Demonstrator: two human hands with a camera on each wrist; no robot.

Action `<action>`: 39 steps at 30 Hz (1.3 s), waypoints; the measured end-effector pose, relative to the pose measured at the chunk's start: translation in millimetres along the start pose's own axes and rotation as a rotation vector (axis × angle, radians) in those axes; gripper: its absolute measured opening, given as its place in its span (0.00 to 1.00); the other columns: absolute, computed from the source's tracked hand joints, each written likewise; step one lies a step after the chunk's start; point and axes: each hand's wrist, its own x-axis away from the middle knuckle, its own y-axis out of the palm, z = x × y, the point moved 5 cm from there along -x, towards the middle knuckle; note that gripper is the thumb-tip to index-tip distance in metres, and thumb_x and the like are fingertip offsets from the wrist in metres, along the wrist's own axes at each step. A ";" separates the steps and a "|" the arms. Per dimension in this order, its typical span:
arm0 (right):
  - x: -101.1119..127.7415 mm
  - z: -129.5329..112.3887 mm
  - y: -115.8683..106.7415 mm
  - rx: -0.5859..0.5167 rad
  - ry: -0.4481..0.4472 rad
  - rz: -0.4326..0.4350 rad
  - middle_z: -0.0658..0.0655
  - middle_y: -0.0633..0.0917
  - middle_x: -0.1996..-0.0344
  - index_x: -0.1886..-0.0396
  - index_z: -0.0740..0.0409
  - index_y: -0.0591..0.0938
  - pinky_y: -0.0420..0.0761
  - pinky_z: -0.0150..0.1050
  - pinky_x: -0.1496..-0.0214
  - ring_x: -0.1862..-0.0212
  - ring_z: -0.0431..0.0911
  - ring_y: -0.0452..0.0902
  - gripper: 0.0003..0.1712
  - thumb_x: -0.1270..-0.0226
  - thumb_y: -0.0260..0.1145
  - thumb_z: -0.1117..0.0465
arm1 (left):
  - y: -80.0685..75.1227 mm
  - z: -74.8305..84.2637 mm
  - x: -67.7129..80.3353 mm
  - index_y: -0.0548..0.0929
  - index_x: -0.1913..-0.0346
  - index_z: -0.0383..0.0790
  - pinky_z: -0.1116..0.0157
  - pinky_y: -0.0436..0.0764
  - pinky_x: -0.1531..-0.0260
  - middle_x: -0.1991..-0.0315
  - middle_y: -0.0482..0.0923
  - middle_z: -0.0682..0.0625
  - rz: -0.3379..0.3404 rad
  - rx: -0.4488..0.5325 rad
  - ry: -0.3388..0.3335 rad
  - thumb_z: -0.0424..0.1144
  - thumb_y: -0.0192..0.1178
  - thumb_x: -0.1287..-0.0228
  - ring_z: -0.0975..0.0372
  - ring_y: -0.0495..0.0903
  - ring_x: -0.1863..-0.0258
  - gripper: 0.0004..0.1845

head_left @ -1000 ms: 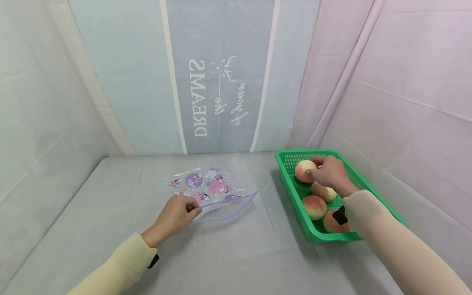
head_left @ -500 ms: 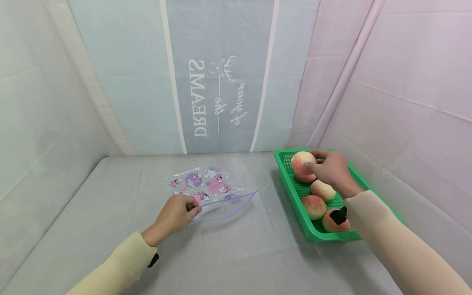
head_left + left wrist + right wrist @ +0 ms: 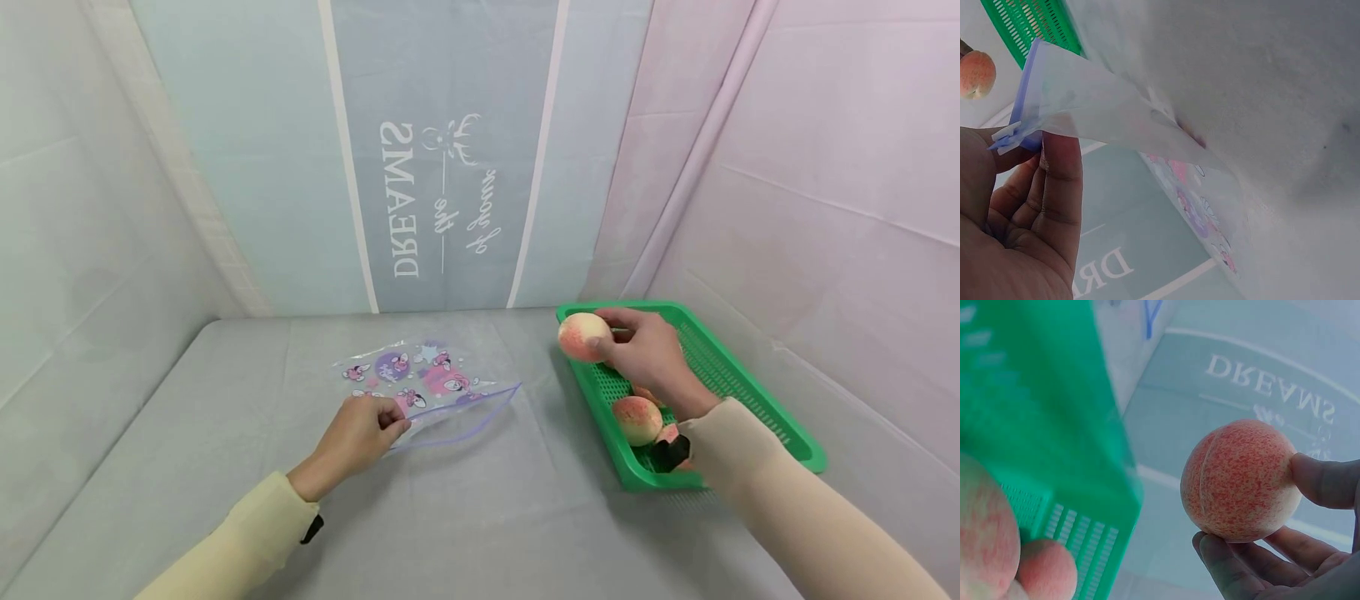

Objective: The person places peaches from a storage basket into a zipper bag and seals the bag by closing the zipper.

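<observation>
While the left hand (image 3: 360, 433) still pinches the corner of the bag (image 3: 427, 387) on the table (image 3: 480, 517), the right hand (image 3: 645, 354) has lifted a peach (image 3: 583, 337) up out of the basket (image 3: 750, 400). Its fingers curl round the peach, which is now over the basket's left rim, nearer the bag than before. Other peaches (image 3: 637, 419) stay in the basket.

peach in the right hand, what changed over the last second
The right hand lifted the peach out of the basket and carried it left, over the rim. The left hand kept its grip on the bag; the other peaches stayed put.
</observation>
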 end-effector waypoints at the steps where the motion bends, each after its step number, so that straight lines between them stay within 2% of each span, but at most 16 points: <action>1: 1.4 -2.0 2.4 -0.005 -0.009 0.001 0.59 0.80 0.36 0.30 0.52 0.77 0.84 0.47 0.52 0.40 0.56 0.81 0.28 0.28 0.68 0.53 | 0.0 0.1 0.1 0.87 0.74 0.40 0.69 0.73 0.79 0.80 0.79 0.57 0.000 -0.001 0.000 0.31 0.72 0.37 0.67 0.71 0.81 0.08; 9: 8.3 -13.9 25.0 -0.040 -0.063 -0.025 0.60 0.80 0.36 0.30 0.54 0.77 0.83 0.51 0.47 0.40 0.56 0.81 0.29 0.28 0.70 0.55 | -0.5 1.2 0.8 0.87 0.73 0.40 0.69 0.74 0.78 0.79 0.80 0.56 0.004 -0.008 0.005 0.31 0.72 0.37 0.67 0.72 0.80 0.07; 16: 14.8 -22.6 41.7 -0.031 -0.093 -0.031 0.60 0.81 0.36 0.30 0.55 0.78 0.84 0.50 0.46 0.40 0.56 0.81 0.29 0.29 0.71 0.56 | -0.5 1.8 1.4 0.87 0.73 0.39 0.69 0.75 0.78 0.79 0.80 0.56 0.009 -0.009 0.016 0.31 0.72 0.37 0.67 0.72 0.80 0.07; 20: 17.6 -26.1 50.1 -0.042 -0.110 -0.043 0.60 0.81 0.36 0.31 0.57 0.78 0.84 0.49 0.46 0.41 0.57 0.81 0.28 0.28 0.70 0.57 | 0.0 1.4 1.6 0.87 0.73 0.39 0.69 0.75 0.78 0.78 0.81 0.54 0.010 -0.005 0.023 0.31 0.72 0.37 0.67 0.72 0.80 0.07; 26: 21.7 -30.0 62.7 -0.029 -0.107 -0.063 0.58 0.83 0.39 0.32 0.56 0.79 0.84 0.48 0.47 0.43 0.54 0.82 0.28 0.29 0.71 0.55 | -0.3 1.3 2.7 0.87 0.73 0.39 0.69 0.75 0.78 0.79 0.80 0.57 0.014 -0.009 0.029 0.31 0.72 0.37 0.68 0.73 0.81 0.07; 34: 24.2 -34.1 80.7 -0.040 -0.158 -0.036 0.60 0.85 0.42 0.35 0.60 0.81 0.85 0.47 0.50 0.46 0.54 0.85 0.26 0.32 0.73 0.60 | 0.5 1.2 3.3 0.87 0.72 0.39 0.69 0.75 0.79 0.78 0.82 0.54 0.008 0.006 0.029 0.31 0.72 0.37 0.67 0.73 0.81 0.07; 39: 27.8 -36.2 91.5 -0.047 -0.157 -0.040 0.58 0.85 0.43 0.36 0.57 0.82 0.85 0.46 0.50 0.47 0.52 0.85 0.25 0.32 0.73 0.61 | 0.5 1.8 3.3 0.87 0.73 0.40 0.69 0.75 0.79 0.78 0.82 0.53 0.013 0.004 0.045 0.31 0.71 0.37 0.67 0.72 0.81 0.07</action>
